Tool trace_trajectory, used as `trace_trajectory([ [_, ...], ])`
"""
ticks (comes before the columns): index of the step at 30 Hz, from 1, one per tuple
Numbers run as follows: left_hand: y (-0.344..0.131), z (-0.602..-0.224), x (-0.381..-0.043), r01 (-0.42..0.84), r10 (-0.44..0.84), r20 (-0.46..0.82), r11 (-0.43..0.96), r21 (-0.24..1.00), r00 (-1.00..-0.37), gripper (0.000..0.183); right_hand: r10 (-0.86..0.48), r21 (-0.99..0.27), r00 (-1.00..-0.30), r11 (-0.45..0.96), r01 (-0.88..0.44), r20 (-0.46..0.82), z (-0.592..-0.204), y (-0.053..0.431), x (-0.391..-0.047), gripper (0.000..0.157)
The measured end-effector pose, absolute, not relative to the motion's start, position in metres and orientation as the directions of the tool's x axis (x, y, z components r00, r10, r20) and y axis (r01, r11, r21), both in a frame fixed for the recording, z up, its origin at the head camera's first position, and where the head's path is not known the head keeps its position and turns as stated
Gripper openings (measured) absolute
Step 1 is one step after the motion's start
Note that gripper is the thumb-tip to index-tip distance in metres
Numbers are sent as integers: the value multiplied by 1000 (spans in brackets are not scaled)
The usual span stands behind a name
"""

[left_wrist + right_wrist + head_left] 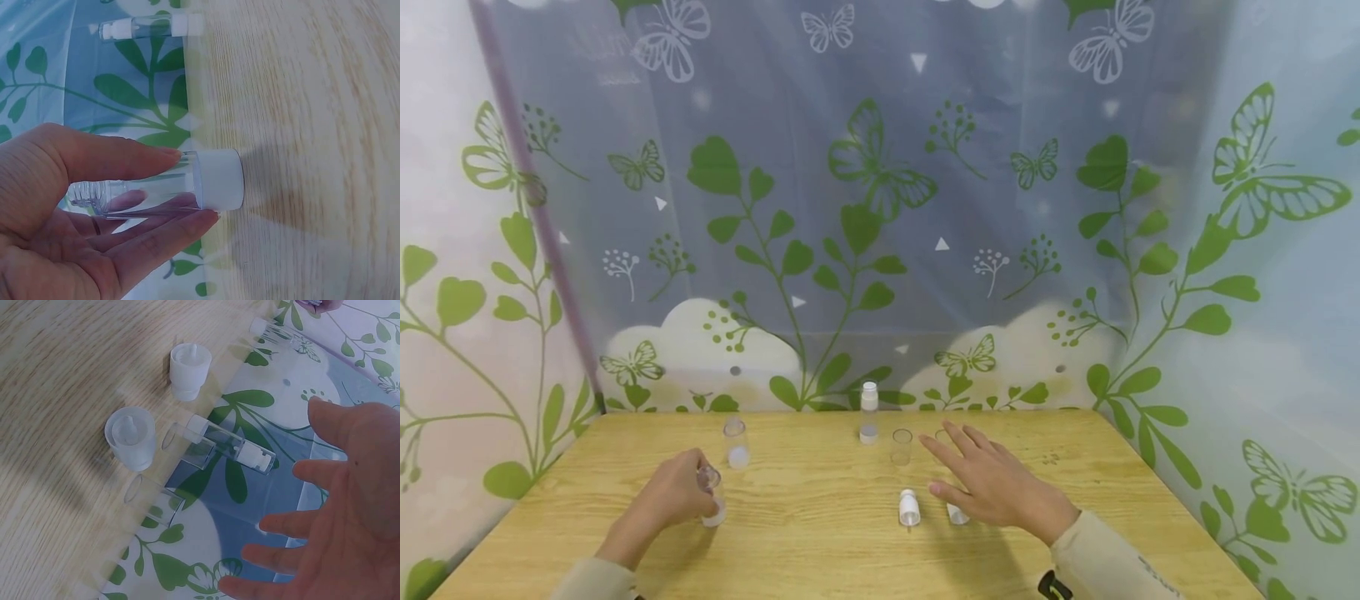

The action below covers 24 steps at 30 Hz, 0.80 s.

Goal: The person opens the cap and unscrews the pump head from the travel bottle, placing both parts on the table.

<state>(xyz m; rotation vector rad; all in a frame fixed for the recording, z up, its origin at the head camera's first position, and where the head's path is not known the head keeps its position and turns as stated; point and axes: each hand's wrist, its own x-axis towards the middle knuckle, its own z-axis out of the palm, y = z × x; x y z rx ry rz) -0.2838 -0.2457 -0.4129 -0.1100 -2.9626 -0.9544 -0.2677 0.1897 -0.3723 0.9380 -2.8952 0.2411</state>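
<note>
- Head view: the left hand [670, 492] grips a clear bottle [713, 510], so steadying or placing it seems the step in hand; the right hand [1000, 492], fingers spread, holds nothing and partly hides a white pump top [957, 514].
- Left wrist view: whether the bottle beneath the thumb touches the surface [325, 187] is unclear; the next move likely calls for a light, even pinch.
- Right wrist view: the left hand is cut off.

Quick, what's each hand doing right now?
Left hand: closed around a clear bottle with a white base.
Right hand: open, holding nothing.
</note>
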Motion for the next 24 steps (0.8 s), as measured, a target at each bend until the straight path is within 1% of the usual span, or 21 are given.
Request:
trace_trajectory([
  [10, -246, -410, -281, 75, 70, 32, 804, 590, -997, 46, -572, -135, -810, 799, -585, 125, -373, 190, -269, 60],
  [17, -247, -399, -277, 111, 95, 58, 810, 576, -994, 60, -568, -140, -814, 803, -580, 121, -373, 190, -269, 60],
  [20, -245, -392, -276, 141, 114, 82, 829, 542, -990, 67, -565, -142, -817, 804, -577, 116, -372, 191, -269, 61],
  [24, -233, -376, -271, 204, 147, 152, 852, 482, -977, 78, -563, -142, -817, 805, -576, 123, -369, 192, -270, 61],
])
